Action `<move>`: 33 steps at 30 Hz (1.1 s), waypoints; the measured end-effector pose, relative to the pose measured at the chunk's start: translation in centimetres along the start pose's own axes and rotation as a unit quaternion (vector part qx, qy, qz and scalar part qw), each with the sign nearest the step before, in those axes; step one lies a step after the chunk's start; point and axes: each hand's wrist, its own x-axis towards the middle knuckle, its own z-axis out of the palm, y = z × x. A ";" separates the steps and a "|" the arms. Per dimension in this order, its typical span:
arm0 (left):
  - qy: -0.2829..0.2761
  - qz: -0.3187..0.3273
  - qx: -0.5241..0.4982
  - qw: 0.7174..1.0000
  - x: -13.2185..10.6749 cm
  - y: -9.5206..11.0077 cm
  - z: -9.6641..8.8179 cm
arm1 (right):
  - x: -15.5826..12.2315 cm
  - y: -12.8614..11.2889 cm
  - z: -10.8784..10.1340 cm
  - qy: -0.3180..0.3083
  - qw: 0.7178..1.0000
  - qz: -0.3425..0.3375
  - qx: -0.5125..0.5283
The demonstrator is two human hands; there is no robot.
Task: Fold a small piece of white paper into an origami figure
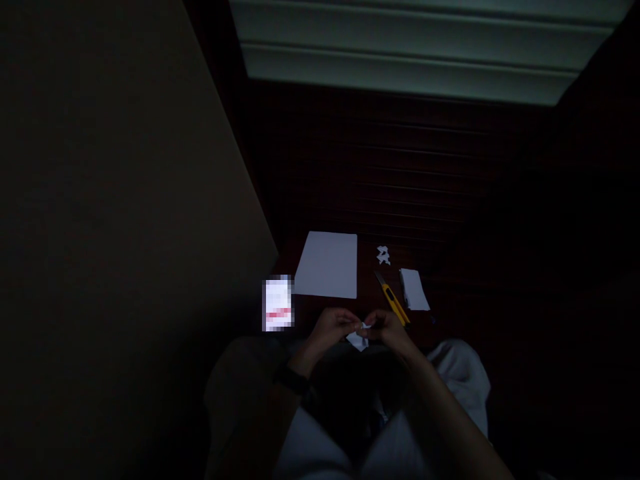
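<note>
A small folded piece of white paper [358, 341] is pinched between my two hands, low over the near edge of the dark table. My left hand [336, 328] grips it from the left with thumb and fingers together. On the other side my right hand [384, 327] pinches its upper right part. The fingers cover some of the paper, so its full folded shape is hidden. Just beyond my right hand lies a yellow utility knife [393, 301], its blade end pointing away from me.
A large white sheet [327, 265] lies flat at the back left. Small folded paper pieces [383, 255] sit behind the knife, and a stack of white paper slips [415, 290] is to its right. A lit, blurred screen [277, 304] glows at left. Walls stand left and ahead; the room is dim.
</note>
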 end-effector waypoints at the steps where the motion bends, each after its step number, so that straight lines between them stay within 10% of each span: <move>1: 0.000 0.000 0.004 1.000 0.0 0.0 0.0 | 0.0 0.0 0.0 0.001 1.000 0.000 -0.005; 33: 0.053 0.037 0.034 0.997 0.6 -0.4 0.4 | -1.0 -1.1 0.0 -0.072 0.995 -0.018 -0.063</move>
